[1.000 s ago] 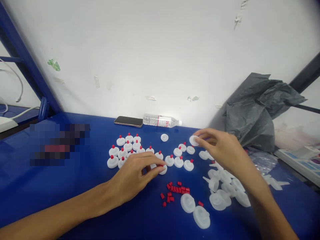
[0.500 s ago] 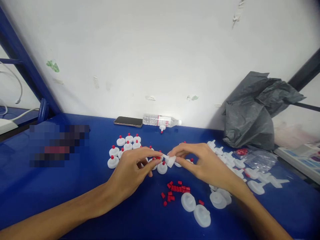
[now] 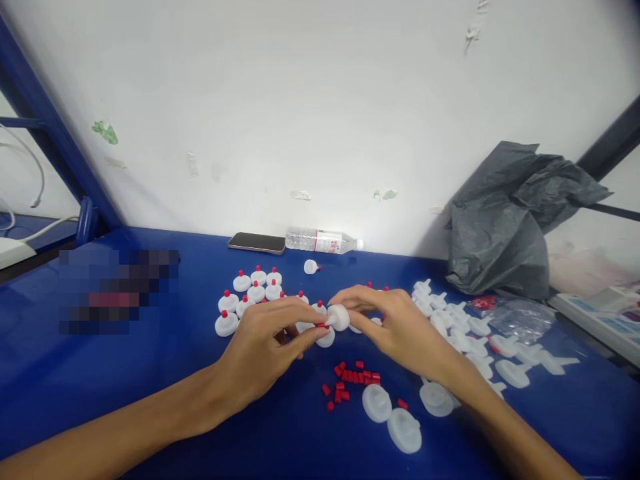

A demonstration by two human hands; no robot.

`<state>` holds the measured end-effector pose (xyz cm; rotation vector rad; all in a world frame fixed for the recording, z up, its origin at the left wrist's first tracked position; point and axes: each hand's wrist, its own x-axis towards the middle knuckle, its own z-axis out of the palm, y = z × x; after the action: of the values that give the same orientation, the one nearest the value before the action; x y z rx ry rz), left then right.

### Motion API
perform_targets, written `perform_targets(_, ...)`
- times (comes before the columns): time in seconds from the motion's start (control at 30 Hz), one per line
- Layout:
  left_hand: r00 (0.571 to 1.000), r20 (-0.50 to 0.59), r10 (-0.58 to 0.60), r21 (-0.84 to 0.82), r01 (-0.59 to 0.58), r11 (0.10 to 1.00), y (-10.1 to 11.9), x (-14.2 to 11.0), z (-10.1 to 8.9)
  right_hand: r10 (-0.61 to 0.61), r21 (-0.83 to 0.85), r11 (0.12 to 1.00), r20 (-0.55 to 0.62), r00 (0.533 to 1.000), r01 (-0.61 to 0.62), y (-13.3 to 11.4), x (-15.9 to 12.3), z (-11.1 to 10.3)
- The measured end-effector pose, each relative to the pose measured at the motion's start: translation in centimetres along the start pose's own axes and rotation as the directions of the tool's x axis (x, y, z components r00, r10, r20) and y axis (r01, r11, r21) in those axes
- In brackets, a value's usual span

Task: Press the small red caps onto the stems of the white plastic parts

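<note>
My left hand (image 3: pixel 273 333) is closed, its thumb and fingertips pinching a small red cap (image 3: pixel 323 325) at the narrow tip of a white plastic nozzle lid (image 3: pixel 339 317). The lid's round body is gripped by the fingers of my right hand (image 3: pixel 387 320), just above the blue table. Behind and left of my hands stand several white nozzle lids with red caps (image 3: pixel 227 324), spouts up. Loose red caps (image 3: pixel 356 377) lie in front of my hands. To the right is a pile of uncapped white nozzle lids (image 3: pixel 457 317), partly hidden by my right arm.
Along the wall lie a phone (image 3: pixel 257 243) and a clear plastic bottle (image 3: pixel 323 241), with one capped lid (image 3: pixel 311 267) on its side before them. A grey plastic bag (image 3: pixel 500 220) and a clear bag (image 3: pixel 520 320) are at the right. Two lids (image 3: pixel 405 431) lie in front.
The lid between my hands has turned, its round body now showing more. The lone capped lid near the bottle has rolled left and toward me, its red tip now pointing right.
</note>
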<state>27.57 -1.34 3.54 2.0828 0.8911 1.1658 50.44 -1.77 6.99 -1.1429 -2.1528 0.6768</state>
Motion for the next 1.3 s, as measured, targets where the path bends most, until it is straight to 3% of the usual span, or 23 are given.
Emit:
perform_targets(0.1, 0.999, 0.018, -0.043, -0.057, 0.044, 0.997, 0.0, 0.0, 0.0, 0.005, -0.044, 0.999, 0.036, 0.999, -0.003, -0.3, -0.3, -0.2)
perform_targets(0.27, 0.957, 0.073, -0.281, -0.160, 0.290, 0.944, 0.3, 0.0, 0.2, -0.011, 0.084, 0.996, 0.114, 0.993, 0.001, -0.8, -0.7, -0.4)
perform_targets(0.33, 0.945, 0.073, -0.319, -0.179, 0.327, 0.928, 0.4, 0.0, 0.3, -0.005, 0.075, 0.997, 0.141, 0.990, -0.005, -0.9, -0.8, -0.3)
perform_targets(0.57, 0.974, 0.149, -0.174, -0.065, 0.185, 0.981, 0.4, -0.2, 0.3, -0.025, 0.030, 0.999, 0.188, 0.982, 0.020, -1.1, -0.6, 0.5)
perform_targets(0.73, 0.968, 0.186, -0.171, 0.030, 0.168, 0.985, 0.6, -0.3, 0.1, -0.089, 0.123, 0.990, 0.173, 0.981, 0.069, -1.5, -0.3, 0.8)
perform_targets(0.83, 0.967, 0.196, -0.165, 0.021, 0.164, 0.986, 0.8, -0.3, 0.1, -0.137, 0.197, 0.975, 0.191, 0.972, 0.099, -1.7, -0.1, 0.7)
perform_targets(1.07, 0.971, 0.210, -0.111, -0.108, 0.136, 0.985, 1.6, -0.3, 0.1, -0.104, 0.191, 0.980, 0.217, 0.971, 0.062, -1.6, -0.4, 0.8)
perform_targets(1.3, 0.948, 0.272, -0.167, -0.110, 0.203, 0.973, 1.9, -0.2, -0.2, -0.106, 0.153, 0.985, 0.192, 0.976, 0.077, -1.3, -0.4, 0.9)
